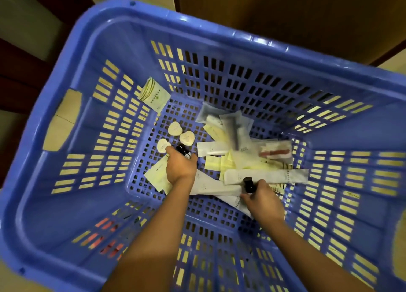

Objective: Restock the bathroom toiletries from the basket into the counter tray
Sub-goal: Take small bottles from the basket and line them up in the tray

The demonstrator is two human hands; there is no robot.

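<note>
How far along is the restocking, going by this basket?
Early, it seems. Done: nothing visible; the counter tray is out of view. In hand: the left hand grips a dark bottle, the right hand a second dark bottle, both inside the blue basket. Left: heart-shaped soaps and many sachets on its floor.

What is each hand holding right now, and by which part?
The left hand grips a small dark bottle round its body; the right hand grips a second dark bottle round its body, cap end sticking out.
</note>
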